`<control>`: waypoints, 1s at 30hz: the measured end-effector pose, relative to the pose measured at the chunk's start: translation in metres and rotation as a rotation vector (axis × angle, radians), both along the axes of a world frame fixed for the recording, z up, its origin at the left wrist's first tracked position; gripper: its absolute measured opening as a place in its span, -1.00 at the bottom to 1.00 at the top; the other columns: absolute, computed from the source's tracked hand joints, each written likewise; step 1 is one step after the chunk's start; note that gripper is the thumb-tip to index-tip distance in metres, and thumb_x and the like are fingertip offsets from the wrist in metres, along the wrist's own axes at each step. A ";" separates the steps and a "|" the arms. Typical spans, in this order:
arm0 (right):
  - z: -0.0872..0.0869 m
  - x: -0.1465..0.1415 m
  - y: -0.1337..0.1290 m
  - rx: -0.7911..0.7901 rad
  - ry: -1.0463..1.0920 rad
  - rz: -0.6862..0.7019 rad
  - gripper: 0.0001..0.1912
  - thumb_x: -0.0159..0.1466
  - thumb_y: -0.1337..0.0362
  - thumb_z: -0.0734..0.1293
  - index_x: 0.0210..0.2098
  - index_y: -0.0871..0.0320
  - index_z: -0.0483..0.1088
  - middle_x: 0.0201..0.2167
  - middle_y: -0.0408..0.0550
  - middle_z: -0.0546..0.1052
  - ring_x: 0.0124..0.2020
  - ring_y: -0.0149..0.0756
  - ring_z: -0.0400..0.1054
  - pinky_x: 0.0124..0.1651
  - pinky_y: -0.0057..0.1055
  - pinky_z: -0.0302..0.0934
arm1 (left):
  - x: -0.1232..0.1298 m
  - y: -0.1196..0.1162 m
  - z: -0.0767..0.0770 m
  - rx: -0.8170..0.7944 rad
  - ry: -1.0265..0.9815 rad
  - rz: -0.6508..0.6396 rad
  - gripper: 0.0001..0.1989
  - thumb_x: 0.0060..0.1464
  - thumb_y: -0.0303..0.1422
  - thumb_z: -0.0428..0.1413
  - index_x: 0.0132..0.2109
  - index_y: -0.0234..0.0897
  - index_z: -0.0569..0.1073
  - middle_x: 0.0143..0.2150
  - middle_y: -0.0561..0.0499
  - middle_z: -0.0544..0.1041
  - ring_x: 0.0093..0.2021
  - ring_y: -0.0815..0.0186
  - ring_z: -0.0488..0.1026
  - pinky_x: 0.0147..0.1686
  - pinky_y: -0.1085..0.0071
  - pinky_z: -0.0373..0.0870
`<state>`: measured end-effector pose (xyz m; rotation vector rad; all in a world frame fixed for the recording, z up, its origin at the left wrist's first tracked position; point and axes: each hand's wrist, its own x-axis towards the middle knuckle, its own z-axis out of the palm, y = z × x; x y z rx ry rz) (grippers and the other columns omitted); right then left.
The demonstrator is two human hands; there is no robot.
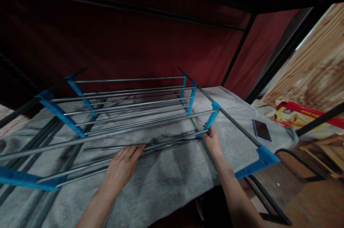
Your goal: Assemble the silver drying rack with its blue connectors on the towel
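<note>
Your right hand (212,141) grips the blue bracket (211,119) at its fingertips, while your left hand (122,165), farther from it, lies over the rod (102,148), whose long axis points toward the right grip; whether the left fingers close, I cannot tell.

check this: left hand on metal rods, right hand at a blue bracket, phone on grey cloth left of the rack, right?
Only the side is wrong: the head view shows the phone right of the rack, on the grey cloth. Left hand and right hand are as described.
</note>
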<state>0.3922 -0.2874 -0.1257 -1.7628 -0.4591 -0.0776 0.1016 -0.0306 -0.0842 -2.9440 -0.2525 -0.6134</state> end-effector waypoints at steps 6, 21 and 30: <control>-0.008 0.008 0.002 0.056 0.058 0.022 -0.69 0.05 0.14 0.35 -0.24 0.13 0.36 -0.36 -0.12 0.50 -0.30 -0.23 0.37 -0.15 -0.23 0.28 | -0.001 0.001 0.000 -0.024 0.030 0.010 -0.47 0.12 -0.59 -0.10 0.18 -0.17 0.40 -0.17 -0.07 0.56 -0.21 0.18 0.51 -0.14 0.26 0.43; -0.018 0.009 0.001 0.031 0.046 -0.004 -0.69 0.04 0.19 0.25 -0.21 0.10 0.36 -0.32 -0.10 0.48 -0.26 -0.22 0.37 -0.11 -0.20 0.27 | 0.002 0.006 -0.004 -0.008 0.062 0.007 -0.47 0.14 -0.59 -0.11 0.21 -0.17 0.38 -0.19 -0.05 0.54 -0.24 0.20 0.50 -0.16 0.27 0.42; -0.023 0.009 0.000 -0.072 0.003 -0.045 -0.71 0.14 0.14 0.25 -0.16 0.10 0.34 -0.23 -0.03 0.50 -0.17 -0.16 0.38 -0.02 -0.14 0.27 | 0.002 0.007 -0.008 -0.003 0.008 -0.019 -0.52 0.17 -0.57 -0.09 0.19 -0.19 0.40 -0.21 -0.05 0.54 -0.25 0.20 0.49 -0.17 0.29 0.40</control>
